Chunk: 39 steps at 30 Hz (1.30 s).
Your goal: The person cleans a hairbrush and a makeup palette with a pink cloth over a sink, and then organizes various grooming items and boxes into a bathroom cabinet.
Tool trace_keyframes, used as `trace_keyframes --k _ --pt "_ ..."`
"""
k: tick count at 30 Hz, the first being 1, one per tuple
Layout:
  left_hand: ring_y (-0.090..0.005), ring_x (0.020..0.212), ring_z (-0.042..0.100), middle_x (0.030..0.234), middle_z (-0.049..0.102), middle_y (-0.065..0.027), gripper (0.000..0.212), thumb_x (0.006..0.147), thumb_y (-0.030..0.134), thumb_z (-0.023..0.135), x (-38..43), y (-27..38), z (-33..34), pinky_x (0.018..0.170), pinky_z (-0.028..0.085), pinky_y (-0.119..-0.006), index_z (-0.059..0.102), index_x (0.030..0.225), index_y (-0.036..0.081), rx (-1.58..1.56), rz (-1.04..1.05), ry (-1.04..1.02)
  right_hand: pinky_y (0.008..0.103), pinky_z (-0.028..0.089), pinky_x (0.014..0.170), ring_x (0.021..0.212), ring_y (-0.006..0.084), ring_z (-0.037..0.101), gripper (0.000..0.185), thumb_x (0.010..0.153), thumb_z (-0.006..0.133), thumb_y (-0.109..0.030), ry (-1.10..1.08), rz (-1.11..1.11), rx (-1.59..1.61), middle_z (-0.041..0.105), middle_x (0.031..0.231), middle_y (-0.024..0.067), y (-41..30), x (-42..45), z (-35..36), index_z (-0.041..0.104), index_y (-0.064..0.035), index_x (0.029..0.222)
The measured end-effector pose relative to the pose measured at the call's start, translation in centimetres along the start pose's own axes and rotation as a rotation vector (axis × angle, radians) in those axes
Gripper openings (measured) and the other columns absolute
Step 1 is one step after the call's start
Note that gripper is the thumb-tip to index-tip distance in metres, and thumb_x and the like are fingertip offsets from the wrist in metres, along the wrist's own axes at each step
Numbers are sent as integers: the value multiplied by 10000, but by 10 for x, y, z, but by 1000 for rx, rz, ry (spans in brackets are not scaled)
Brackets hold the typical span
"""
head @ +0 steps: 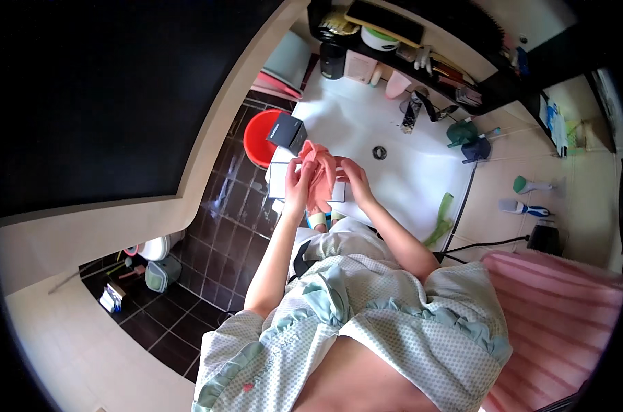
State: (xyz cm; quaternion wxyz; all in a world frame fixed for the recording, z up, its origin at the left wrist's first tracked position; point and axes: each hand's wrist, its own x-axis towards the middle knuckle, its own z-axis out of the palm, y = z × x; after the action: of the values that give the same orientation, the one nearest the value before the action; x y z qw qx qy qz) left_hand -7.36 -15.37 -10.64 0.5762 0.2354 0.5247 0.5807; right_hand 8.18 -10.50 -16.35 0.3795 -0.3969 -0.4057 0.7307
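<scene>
A crumpled coral-pink cloth (322, 177) hangs between my hands, above the near left corner of a white sink (414, 170). My left hand (298, 181) grips its left side, thumb lying over the fabric. On the opposite side, the fingers of my right hand (354, 180) hold the cloth's edge. Beneath them lies a flat white piece with a dark border (277, 180), mostly covered by hands and cloth; whether it is a lid or a tray I cannot tell. Just beyond the cloth, a dark box (287, 133) bearing writing sits at the sink's left edge.
A red plastic tub (260, 136) stands on dark floor tiles (229, 206) left of the sink. The faucet (410, 113) is at the back, below a crowded shelf (445, 87). Dark green (463, 133) and navy cups (476, 149) line the right rim, with a green translucent item (441, 219) nearer me.
</scene>
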Motion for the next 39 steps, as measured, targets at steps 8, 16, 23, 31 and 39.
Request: trace_keyframes --k 8,16,23,31,39 --pt "-49 634 426 705 483 10 228 946 197 415 17 56 53 558 372 -200 512 829 27 213 154 -190 229 455 764 847 90 561 261 859 487 -70 120 -270 -239 619 981 65 -87 -14 -15 555 60 1075" --pt "-87 864 516 941 570 -26 196 857 179 584 38 89 90 634 423 -208 577 912 -9 491 627 -260 298 384 879 998 241 497 251 835 436 -46 319 -691 -691 521 1050 121 -167 -35 -29 615 -6 1006" --pt "-28 640 452 644 533 42 202 850 165 595 46 129 132 581 393 -198 597 768 -19 298 483 -341 234 459 706 847 138 564 246 882 433 -65 517 -643 -454 586 977 64 -208 -52 -45 583 3 1065" --pt "-185 909 557 1095 560 -98 123 811 64 589 66 188 171 766 436 -274 625 854 -45 554 1069 -397 241 448 726 820 84 549 201 899 395 -100 417 -677 -4 569 959 16 -270 -69 -48 523 -55 1048" --pt "-115 827 583 948 624 -64 311 750 23 659 70 257 224 732 475 -238 597 1052 -16 341 882 -677 217 368 742 830 79 479 192 791 465 -191 211 -830 50 493 893 -12 -369 -78 -49 493 -71 938"
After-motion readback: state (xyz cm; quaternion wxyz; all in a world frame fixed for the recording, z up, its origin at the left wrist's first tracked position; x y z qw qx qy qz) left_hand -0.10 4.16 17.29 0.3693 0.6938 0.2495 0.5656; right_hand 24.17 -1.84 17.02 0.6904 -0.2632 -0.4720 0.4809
